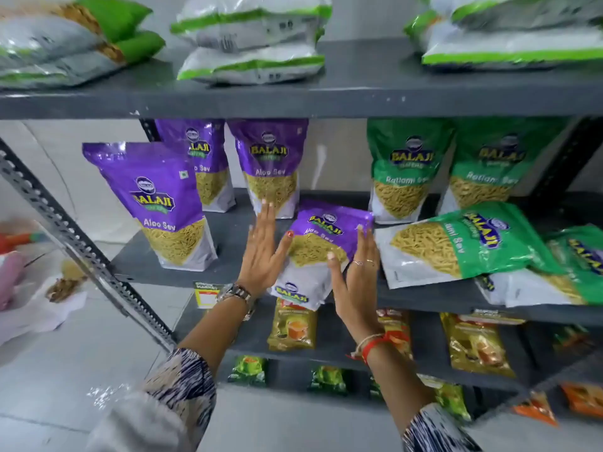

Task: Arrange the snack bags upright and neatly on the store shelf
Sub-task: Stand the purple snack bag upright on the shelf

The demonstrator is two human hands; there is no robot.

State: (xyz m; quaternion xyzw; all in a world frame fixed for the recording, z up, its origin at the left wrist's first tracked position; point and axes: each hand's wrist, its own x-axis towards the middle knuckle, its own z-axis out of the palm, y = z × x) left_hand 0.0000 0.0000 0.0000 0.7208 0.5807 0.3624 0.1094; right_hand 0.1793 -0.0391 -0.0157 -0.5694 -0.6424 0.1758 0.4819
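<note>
A purple Aloo Sev bag [321, 243] leans back at the front edge of the grey middle shelf [235, 243]. My left hand [266, 252] lies flat against its left side, fingers straight. My right hand [357, 272] presses its right side, thumb across the front. Three purple Aloo Sev bags stand upright: one at front left [156, 203] and two behind [204, 158], [270, 161]. Two green Ratlami Sev bags [404, 168], [492, 164] stand at the back right. Two green bags [456, 243], [574, 265] lie flat at the front right.
The top shelf [359, 89] carries flat white-and-green bags. Lower shelves hold yellow packets [292, 327] and green packets [248, 370]. A slotted metal upright [81, 246] slants across the left. A yellow price tag [205, 293] hangs on the shelf edge.
</note>
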